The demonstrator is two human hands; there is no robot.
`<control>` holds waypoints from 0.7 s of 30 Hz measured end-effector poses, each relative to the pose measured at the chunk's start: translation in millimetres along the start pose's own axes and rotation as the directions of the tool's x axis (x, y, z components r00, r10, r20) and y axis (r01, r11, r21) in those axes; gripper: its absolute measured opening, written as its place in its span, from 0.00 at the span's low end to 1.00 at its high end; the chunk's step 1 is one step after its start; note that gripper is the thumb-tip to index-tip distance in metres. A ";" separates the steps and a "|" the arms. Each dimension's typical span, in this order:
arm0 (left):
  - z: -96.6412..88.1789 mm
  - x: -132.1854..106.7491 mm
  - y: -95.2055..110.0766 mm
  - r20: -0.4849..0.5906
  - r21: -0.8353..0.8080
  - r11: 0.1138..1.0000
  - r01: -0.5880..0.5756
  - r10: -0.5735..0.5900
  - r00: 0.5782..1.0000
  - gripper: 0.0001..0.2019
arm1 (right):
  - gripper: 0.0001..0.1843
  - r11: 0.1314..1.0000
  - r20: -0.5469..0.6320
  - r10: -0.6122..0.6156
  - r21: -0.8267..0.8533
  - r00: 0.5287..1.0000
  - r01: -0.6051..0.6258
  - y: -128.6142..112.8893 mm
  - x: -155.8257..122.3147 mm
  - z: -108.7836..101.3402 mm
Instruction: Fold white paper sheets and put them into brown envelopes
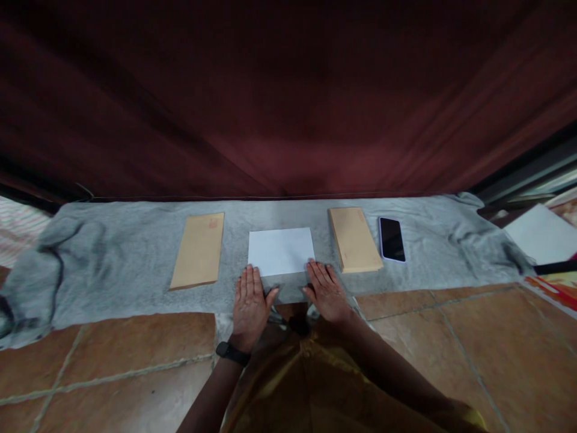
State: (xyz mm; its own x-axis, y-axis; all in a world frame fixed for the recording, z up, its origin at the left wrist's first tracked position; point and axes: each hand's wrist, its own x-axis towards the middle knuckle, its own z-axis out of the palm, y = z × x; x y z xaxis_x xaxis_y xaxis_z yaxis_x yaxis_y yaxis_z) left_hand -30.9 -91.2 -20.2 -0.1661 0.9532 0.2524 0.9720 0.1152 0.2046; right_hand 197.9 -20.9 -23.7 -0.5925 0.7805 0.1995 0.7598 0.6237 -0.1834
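The paper (280, 251) lies flat on the grey cloth (288, 214), just beyond the fingertips and away from the body; its long axis runs left to right, across the line of the forearms; the left hand (253, 302) touches its near left corner and the right hand (327, 291) its near right corner, so neither is clearly nearer. The paper is white, oblong and blank on the face that shows, with crisp edges and a faint shadow toward the right; whether it is one sheet or folded, I cannot tell. Both hands are spread palm down with fingers stretched out, grasping nothing; a black band (233, 353) sits on the left wrist. To the left, apart from the paper, lies a tan envelope (199, 249) with a reddish mark near its far right corner; to the right is a stack (356, 240) of similar envelopes, slightly fanned at the near end; just beside that, a phone (392, 239) lies with its screen dark; a dark red curtain (288, 132) hangs behind, and brown tiles (451, 349) show nearer the body.
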 end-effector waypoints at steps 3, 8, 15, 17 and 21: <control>1.6 0.5 -0.4 -0.022 -0.003 1.000 -0.012 0.012 1.000 0.39 | 0.36 0.999 -0.011 0.007 -0.049 1.000 -0.007 3.6 -6.1 0.0; 2.4 1.2 -4.1 -0.031 -0.015 1.000 -0.027 0.026 0.999 0.39 | 0.34 0.996 -0.014 0.027 -0.082 1.000 -0.028 6.8 -10.3 -3.7; -1.6 6.9 28.7 -0.056 -0.039 0.996 -0.078 0.076 0.996 0.34 | 0.35 0.997 -0.020 0.038 -0.068 0.999 -0.039 7.2 -10.6 -0.8; 1.9 8.5 48.4 0.001 -0.063 0.980 -0.187 0.187 0.982 0.33 | 0.35 0.997 -0.021 0.034 -0.067 0.999 -0.035 7.4 -10.9 1.3; 15.1 9.0 74.7 0.081 -0.060 0.949 -0.310 0.314 0.946 0.32 | 0.31 0.998 -0.009 0.026 -0.063 1.000 -0.026 9.4 -12.2 3.5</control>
State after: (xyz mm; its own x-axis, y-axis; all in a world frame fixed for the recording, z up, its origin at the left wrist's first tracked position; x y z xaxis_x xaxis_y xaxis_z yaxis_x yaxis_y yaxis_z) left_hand 42.8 -69.7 -17.0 0.1613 0.9606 0.2262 0.9639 -0.2026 0.1729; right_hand 211.3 -24.5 -31.2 -0.5704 0.7958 0.2033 0.7904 0.5991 -0.1277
